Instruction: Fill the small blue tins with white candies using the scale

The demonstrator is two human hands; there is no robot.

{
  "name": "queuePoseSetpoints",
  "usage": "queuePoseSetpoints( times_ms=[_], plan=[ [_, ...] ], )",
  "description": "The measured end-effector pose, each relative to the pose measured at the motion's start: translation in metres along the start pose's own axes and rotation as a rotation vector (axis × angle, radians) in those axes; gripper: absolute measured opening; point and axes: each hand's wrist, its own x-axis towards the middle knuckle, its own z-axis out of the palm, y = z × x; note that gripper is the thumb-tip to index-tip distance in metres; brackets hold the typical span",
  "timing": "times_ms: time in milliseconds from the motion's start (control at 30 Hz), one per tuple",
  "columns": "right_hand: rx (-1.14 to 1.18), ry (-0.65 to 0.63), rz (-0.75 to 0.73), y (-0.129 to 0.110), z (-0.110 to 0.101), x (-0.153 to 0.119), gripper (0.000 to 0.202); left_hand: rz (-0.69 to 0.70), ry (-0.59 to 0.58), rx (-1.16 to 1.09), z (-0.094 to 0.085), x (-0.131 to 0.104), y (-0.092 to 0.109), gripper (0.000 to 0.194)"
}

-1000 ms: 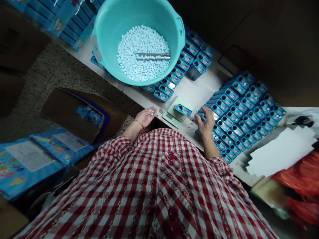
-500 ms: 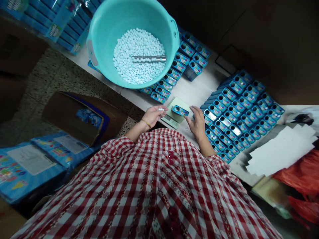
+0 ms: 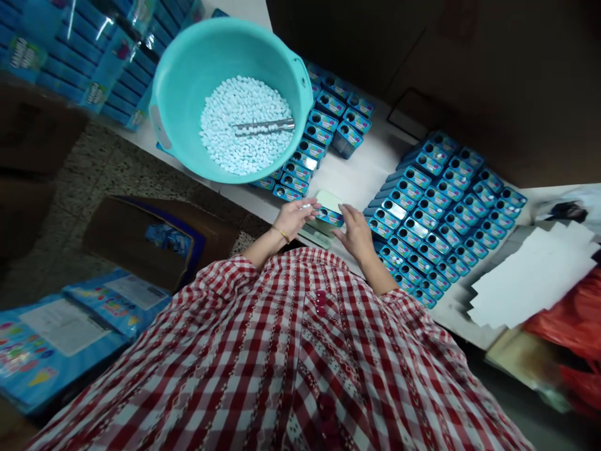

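The left hand [image 3: 292, 220], pinching white pellets [image 3: 307, 206], had moved to the blue container [image 3: 331, 217] on the scale [image 3: 329, 200] near the tabletop [image 3: 350, 178]'s front edge; the right hand [image 3: 357, 233], loosely spread, had closed in opposite.

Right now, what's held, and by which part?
The left hand holds small white pellets, part unclear; the right hand is at the blue rectangular box on the pale green scale, grip unclear.
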Motion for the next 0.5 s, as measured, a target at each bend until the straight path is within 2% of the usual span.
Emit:
queuePoseSetpoints(
  times_ms=[67, 133, 267, 400, 467, 500],
  plan=[
    [-0.029, -0.058, -0.016, 0.001, 0.002, 0.012, 0.041, 0.001, 0.038, -0.056, -0.011, -0.005, 0.008, 0.016],
    [-0.033, -0.046, -0.014, 0.007, 0.0, 0.032, 0.037, 0.008, 0.085, -0.089, -0.024, -0.01, 0.014, 0.017],
    [-0.045, 0.076, 0.083, 0.03, -0.005, 0.097, 0.036, 0.022, 0.191, -0.149, -0.042, -0.019, 0.016, 0.017],
    [-0.019, 0.119, 0.213, 0.049, 0.001, 0.159, 0.035, -0.008, 0.256, -0.189, -0.048, -0.024, 0.009, 0.016],
    [0.012, 0.162, 0.212, 0.057, 0.0, 0.164, 0.034, -0.022, 0.254, -0.191, -0.05, -0.026, 0.006, 0.016],
    [0.017, 0.19, 0.195, 0.061, -0.003, 0.156, 0.034, -0.025, 0.253, -0.19, -0.053, -0.026, 0.005, 0.016]
  ],
)
